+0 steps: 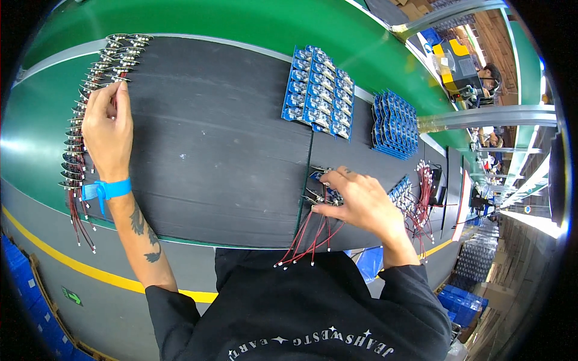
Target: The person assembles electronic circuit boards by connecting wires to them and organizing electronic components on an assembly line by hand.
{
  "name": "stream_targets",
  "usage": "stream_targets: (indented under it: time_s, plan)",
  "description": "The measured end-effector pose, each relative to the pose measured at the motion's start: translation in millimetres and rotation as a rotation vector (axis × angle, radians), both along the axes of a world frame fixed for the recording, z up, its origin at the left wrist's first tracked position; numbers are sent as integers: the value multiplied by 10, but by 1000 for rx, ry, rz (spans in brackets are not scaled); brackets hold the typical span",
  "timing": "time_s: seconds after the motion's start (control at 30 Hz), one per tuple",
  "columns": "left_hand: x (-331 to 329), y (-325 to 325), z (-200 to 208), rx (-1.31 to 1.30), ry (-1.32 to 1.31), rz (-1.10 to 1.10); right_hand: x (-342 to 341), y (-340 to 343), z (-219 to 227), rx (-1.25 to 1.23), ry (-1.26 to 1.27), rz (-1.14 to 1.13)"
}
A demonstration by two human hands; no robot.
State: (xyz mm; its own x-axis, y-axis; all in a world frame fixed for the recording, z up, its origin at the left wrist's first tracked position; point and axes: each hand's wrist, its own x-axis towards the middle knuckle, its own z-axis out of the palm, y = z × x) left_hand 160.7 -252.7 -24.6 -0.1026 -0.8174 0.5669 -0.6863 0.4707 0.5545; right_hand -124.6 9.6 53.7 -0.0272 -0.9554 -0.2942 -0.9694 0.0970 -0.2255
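My left hand [108, 132], with a blue band on its wrist, is over the long row of small circuit boards [73, 159] standing on edge at the left. Its thumb and fingers are pinched together, and what they hold is mostly hidden. Dark red wires with white plugs [81, 225] hang from the row's near end. At the right, my right hand [364, 201] curls its thumb and fingers round a few small blue circuit boards [317, 175]. From these, thin red and black wires [301, 240] trail over the near edge of the bench.
Panels of blue circuit boards [319, 90] lie at the back of the black mat [211, 144]. A blue stack of boards [394, 123] stands farther right. Beyond my right hand are more boards and a red wire bundle [424, 186]. Metal posts [487, 118] rise at the right.
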Motion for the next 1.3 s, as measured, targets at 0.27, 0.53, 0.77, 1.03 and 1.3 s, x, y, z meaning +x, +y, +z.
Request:
stream_targets:
  time_s: [0.27, 0.53, 0.77, 1.03, 1.3]
  plan:
    - [21, -36, 4, 10, 38, -3, 70, -32, -142, -22, 20, 10]
    - [36, -142, -104, -42, 132, 60, 302, -556, -179, -162, -764, -53]
    - [241, -69, -31, 234, 89, 236, 835, -1750, -485, -308, -655, 29]
    - [157, 26, -46, 499, -71, -59, 1099, -2436, -899, -501, -331, 130]
    - [138, 86, -10, 459, -211, -170, 990, -2371, -919, -418, -633, 91]
